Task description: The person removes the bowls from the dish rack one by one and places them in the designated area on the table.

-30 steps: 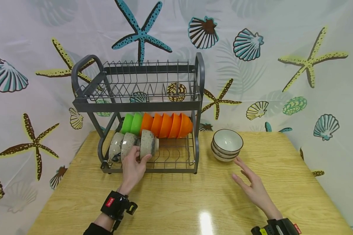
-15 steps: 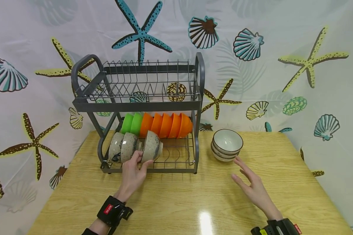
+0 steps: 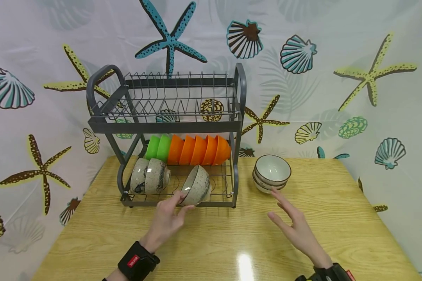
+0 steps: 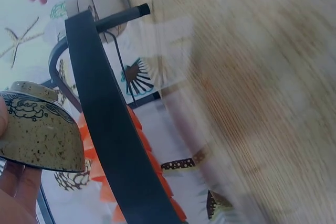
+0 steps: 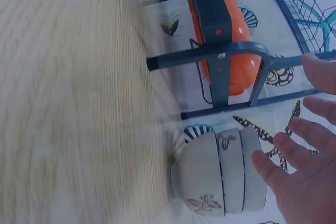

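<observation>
My left hand (image 3: 167, 220) pinches a speckled grey bowl (image 3: 198, 187) by its rim, at the front of the rack's lower tier. The bowl is tilted, its foot toward the right; the left wrist view shows the same speckled bowl (image 4: 42, 129) with dark line patterns. Two matching bowls (image 3: 156, 177) stand on edge at the left of the lower tier. My right hand (image 3: 299, 230) is held with fingers spread, just in front of a stack of white bowls (image 3: 272, 171) on the table. In the right wrist view its fingers (image 5: 294, 153) appear beside that stack.
A dark two-tier dish rack (image 3: 167, 127) stands at the back left of the wooden table (image 3: 267, 249). Green bowls (image 3: 152, 147) and several orange bowls (image 3: 200, 150) line the back of its lower tier. A patterned cloth (image 3: 313, 101) hangs behind.
My left hand has drawn the speckled bowl rightward and forward, away from the two other bowls, tilting it more. The right hand has shifted slightly left.
</observation>
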{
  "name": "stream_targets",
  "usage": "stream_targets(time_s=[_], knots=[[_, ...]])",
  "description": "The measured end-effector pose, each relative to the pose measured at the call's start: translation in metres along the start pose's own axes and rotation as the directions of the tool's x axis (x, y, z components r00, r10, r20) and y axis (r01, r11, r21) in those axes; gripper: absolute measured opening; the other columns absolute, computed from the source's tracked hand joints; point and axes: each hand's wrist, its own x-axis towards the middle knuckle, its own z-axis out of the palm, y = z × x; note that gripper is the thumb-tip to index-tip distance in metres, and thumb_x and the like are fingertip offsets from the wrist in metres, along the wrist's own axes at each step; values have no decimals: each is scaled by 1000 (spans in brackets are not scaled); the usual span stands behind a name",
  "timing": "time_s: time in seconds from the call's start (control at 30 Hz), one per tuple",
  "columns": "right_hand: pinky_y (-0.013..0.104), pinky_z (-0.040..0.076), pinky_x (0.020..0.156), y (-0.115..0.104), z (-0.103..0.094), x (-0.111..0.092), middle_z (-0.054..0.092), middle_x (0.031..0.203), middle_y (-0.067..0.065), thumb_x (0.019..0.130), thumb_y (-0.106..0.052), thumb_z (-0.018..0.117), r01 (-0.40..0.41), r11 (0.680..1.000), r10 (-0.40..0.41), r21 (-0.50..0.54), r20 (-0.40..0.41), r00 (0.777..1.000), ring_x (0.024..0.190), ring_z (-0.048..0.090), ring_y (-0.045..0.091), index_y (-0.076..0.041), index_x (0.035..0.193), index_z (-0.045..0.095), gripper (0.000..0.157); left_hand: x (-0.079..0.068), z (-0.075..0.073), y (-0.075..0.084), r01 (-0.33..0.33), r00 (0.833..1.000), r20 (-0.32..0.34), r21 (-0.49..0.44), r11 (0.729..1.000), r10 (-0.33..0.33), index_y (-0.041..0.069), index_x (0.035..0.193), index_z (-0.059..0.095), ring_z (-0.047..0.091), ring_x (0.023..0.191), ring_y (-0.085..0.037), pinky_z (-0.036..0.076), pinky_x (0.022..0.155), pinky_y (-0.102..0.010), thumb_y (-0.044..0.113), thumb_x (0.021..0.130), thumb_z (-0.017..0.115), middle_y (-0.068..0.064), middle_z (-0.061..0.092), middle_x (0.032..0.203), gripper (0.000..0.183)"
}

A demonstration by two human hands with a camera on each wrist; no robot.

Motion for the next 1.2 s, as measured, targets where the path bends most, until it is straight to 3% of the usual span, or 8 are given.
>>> stream_targets(time_s=[0.07, 0.13, 0.33, 0.47, 0.67, 0.83, 1.03, 1.2], knots=[[2, 34, 109, -4, 3, 0, 32, 163, -12, 95, 4, 62, 28, 1000, -28, 13, 0, 1000, 145, 30, -13, -1, 150, 44, 58, 0, 2, 1, -46, 999, 16, 8, 999, 46, 5, 96, 60, 71, 72, -17, 59, 64, -27, 0, 72, 84, -4, 71, 80, 35], [3, 34, 110, -8, 5, 1, 34, 163, -11, 93, 6, 63, 59, 998, -59, 25, -2, 998, 145, 31, -11, -4, 150, 45, 60, -1, 3, 2, -90, 996, 31, 14, 996, 89, 6, 97, 61, 71, 74, -17, 60, 67, -26, -1, 71, 85, -4, 72, 83, 36], [6, 32, 113, -18, 14, 1, 41, 161, 8, 89, 6, 68, 114, 993, -114, 11, 15, 993, 146, 34, -6, -11, 151, 45, 69, -2, 7, 7, -225, 972, 82, 49, 973, 221, 8, 96, 62, 69, 75, -12, 58, 69, -19, 0, 69, 85, -1, 70, 83, 36], [10, 28, 118, -23, 23, 1, 43, 158, 17, 84, 6, 74, 188, 982, -189, 7, 34, 981, 148, 34, 1, -5, 150, 46, 72, -3, 9, 14, -284, 953, 128, 64, 957, 275, 9, 93, 65, 69, 77, -11, 58, 69, -20, 4, 72, 85, 1, 71, 83, 29], [18, 28, 124, -25, 38, 2, 48, 150, 27, 89, -14, 77, 400, 917, -400, 0, -4, 917, 150, 38, 14, 10, 142, 48, 65, -7, 16, 23, -369, 913, 221, 95, 924, 342, 12, 94, 69, 70, 82, -8, 59, 74, -20, 12, 78, 83, 3, 73, 88, 21], [24, 28, 126, -24, 49, 2, 50, 149, 24, 95, -31, 70, 506, 862, -506, -12, -31, 862, 148, 40, 22, 14, 136, 52, 63, -11, 21, 26, -419, 884, 279, 120, 900, 375, 16, 94, 69, 70, 84, -6, 59, 77, -20, 17, 79, 81, 6, 75, 91, 19], [28, 28, 127, -24, 54, 2, 52, 147, 19, 95, -32, 69, 562, 826, -564, -53, -34, 825, 147, 40, 26, 8, 130, 60, 54, -15, 24, 27, -465, 856, 322, 136, 875, 405, 20, 93, 70, 66, 83, -4, 57, 78, -17, 19, 81, 79, 11, 73, 88, 15], [35, 24, 129, -28, 58, 2, 65, 126, 16, 91, -27, 74, 625, 776, -625, -77, 30, 780, 138, 50, 30, -1, 115, 69, 35, -17, 30, 29, -515, 820, 352, 110, 850, 452, 23, 94, 72, 64, 85, -2, 55, 84, -16, 22, 86, 76, 15, 72, 86, 9]])
